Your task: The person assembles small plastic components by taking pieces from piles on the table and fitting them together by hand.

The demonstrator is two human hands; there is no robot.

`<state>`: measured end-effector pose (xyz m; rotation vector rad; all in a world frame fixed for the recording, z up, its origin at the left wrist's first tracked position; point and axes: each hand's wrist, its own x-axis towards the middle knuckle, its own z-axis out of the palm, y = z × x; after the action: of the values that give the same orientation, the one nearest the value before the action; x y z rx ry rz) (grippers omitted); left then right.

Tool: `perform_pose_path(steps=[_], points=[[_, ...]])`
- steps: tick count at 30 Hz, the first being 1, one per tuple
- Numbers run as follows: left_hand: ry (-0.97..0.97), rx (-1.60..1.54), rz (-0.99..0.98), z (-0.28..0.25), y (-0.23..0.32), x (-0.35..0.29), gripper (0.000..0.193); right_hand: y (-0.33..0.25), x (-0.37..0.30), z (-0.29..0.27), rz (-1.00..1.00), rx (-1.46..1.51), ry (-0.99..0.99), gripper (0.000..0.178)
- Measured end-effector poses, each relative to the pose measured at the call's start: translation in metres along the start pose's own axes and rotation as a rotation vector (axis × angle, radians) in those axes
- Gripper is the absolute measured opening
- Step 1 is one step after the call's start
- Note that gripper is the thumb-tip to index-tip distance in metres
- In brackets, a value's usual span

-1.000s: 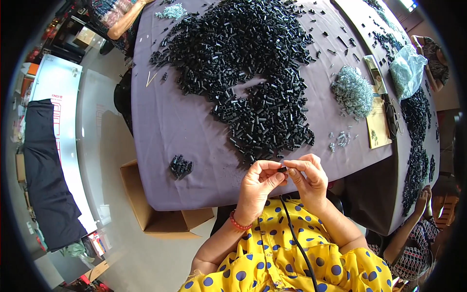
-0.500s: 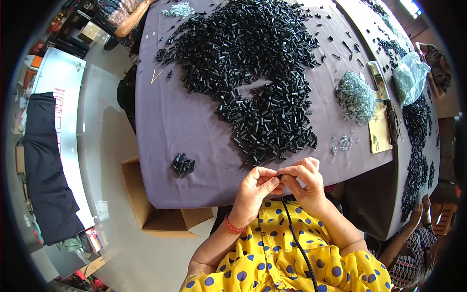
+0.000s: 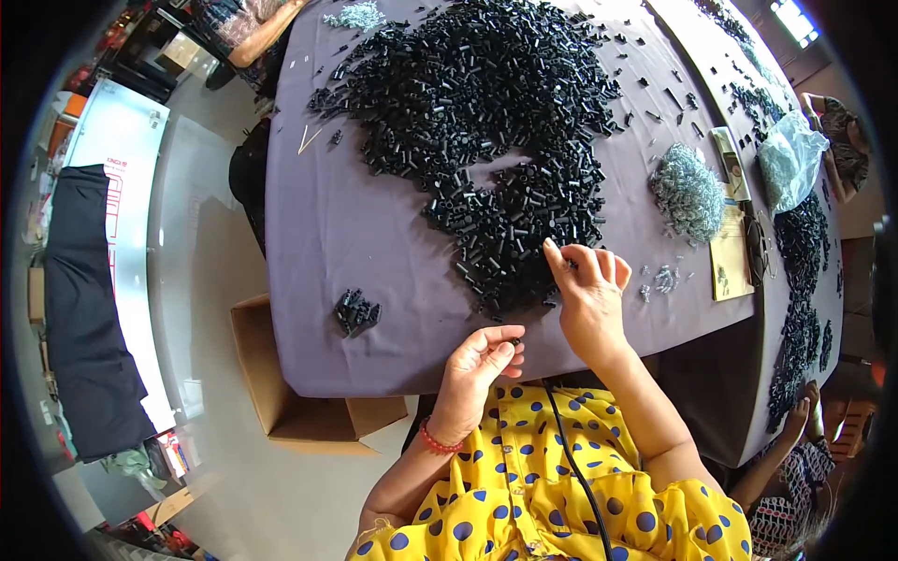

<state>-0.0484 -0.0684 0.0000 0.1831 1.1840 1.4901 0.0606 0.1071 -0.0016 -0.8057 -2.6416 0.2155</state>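
Note:
My left hand (image 3: pixel 477 369), wearing a red bead bracelet (image 3: pixel 440 437), is closed in a pinch at the table's near edge. Between its thumb and fingers sits a small black cylindrical part (image 3: pixel 516 342), mostly hidden. My right hand (image 3: pixel 593 304) is over the near right edge of a big heap of black cylindrical parts (image 3: pixel 486 103), back of the hand up. Its thumb and fingers are bent and apart, and no part shows in them. A small separate group of black parts (image 3: pixel 356 312) lies to the left of my hands.
On the purple-grey tablecloth (image 3: pixel 346 224), right of the heap, lies a pile of small clear pieces (image 3: pixel 687 194) with a few strays (image 3: pixel 666 279). Beyond are a yellow card (image 3: pixel 731 262) and a plastic bag (image 3: pixel 791 159). A cardboard box (image 3: pixel 309 419) stands below the table. Other people sit around.
My hands were together over a small black part. They have parted: the right has moved up to the heap, while the left stays near the edge with the part.

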Motion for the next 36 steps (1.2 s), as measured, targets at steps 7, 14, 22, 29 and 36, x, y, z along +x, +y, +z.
perform_pose_path(steps=[7, 14, 22, 29, 36], points=[[0.051, 0.119, 0.053, 0.002, 0.004, 0.002, 0.028, 0.000, -0.023, -0.011, -0.064, 0.021, -0.079, 0.054], [0.051, 0.149, 0.073, 0.001, 0.002, 0.006, 0.026, 0.011, -0.044, -0.018, -0.152, 0.103, -0.083, 0.047], [0.047, 0.126, 0.073, 0.003, 0.001, 0.005, 0.024, 0.011, -0.065, -0.026, -0.106, 0.204, 0.001, 0.046], [0.068, 0.132, 0.095, 0.003, 0.000, 0.005, 0.026, 0.012, -0.069, -0.022, 0.040, 0.244, 0.051, 0.050], [0.059, 0.166, 0.126, 0.004, 0.001, 0.005, 0.025, 0.016, -0.060, -0.016, 0.062, 0.196, 0.062, 0.056]])
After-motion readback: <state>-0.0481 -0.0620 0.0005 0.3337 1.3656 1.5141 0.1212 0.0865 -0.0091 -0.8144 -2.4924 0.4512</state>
